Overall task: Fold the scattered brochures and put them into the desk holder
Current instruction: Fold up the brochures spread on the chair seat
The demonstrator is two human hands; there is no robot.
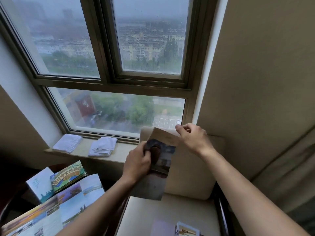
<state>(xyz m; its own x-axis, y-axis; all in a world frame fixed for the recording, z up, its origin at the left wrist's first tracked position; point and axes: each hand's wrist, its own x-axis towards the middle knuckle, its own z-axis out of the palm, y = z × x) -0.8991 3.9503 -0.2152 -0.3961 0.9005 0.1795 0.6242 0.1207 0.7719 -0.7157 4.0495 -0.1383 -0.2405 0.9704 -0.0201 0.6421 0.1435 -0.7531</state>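
My two hands, the left hand (136, 163) and the right hand (194, 138), are bare, and behind each wrist the forearm runs uncovered to the picture's lower edge. I see no sleeve, watch, ring or glove.

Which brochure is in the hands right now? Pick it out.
The tall brochure above the beige chair, held by the left hand and right hand; the others lie at lower left.

Both bare forearms reach toward twelve o'clock, the left hand (137, 163) with fingers curled in a grip, the right hand (194, 137) higher at one o'clock, thumb and forefinger pinched.
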